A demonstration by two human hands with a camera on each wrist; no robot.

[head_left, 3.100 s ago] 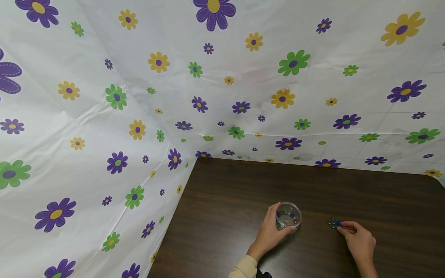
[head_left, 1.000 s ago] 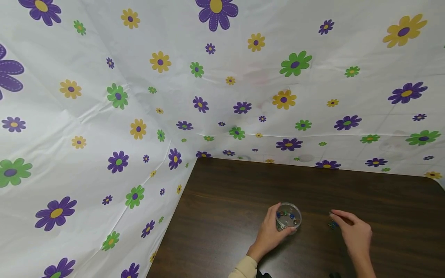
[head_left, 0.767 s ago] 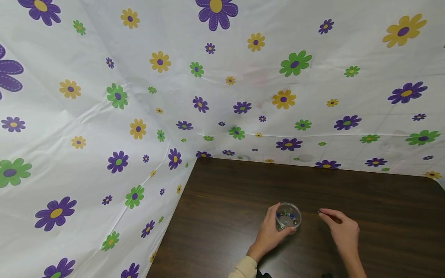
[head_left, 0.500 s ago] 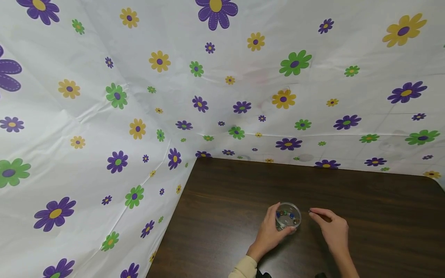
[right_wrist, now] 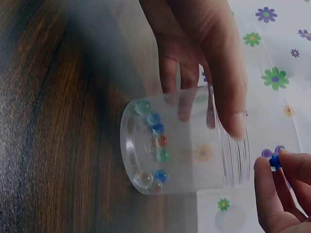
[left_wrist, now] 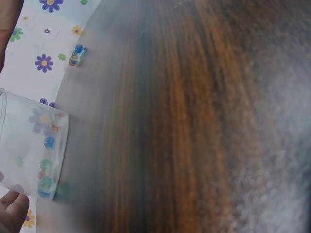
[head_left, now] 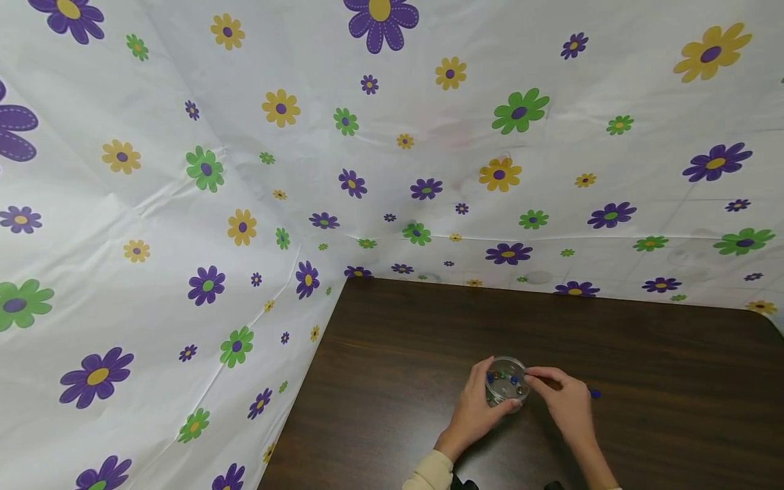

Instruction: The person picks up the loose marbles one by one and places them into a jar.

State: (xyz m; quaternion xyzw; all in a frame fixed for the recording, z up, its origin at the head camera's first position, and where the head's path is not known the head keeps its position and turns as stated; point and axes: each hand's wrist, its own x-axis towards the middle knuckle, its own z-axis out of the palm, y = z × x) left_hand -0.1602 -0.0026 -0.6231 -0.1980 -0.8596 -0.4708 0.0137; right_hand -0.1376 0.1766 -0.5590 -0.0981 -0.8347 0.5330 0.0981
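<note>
A clear round plastic jar with several coloured marbles inside stands on the dark table, gripped around its side by my left hand. In the right wrist view the left hand spans the jar, whose marbles lie at the bottom. My right hand is at the jar's right rim. Between its thumb and finger, in the right wrist view, the right hand pinches a small blue and clear marble-like piece just beyond the jar's mouth.
A few loose marbles lie on the table to the right of the right hand; the left wrist view shows them too, as blue and amber marbles. A white flowered sheet rises behind and left of the table.
My right hand has left the loose marbles with a pinched piece and moved left to the jar's rim, uncovering a blue marble on the table. The left hand and jar have stayed in place.
</note>
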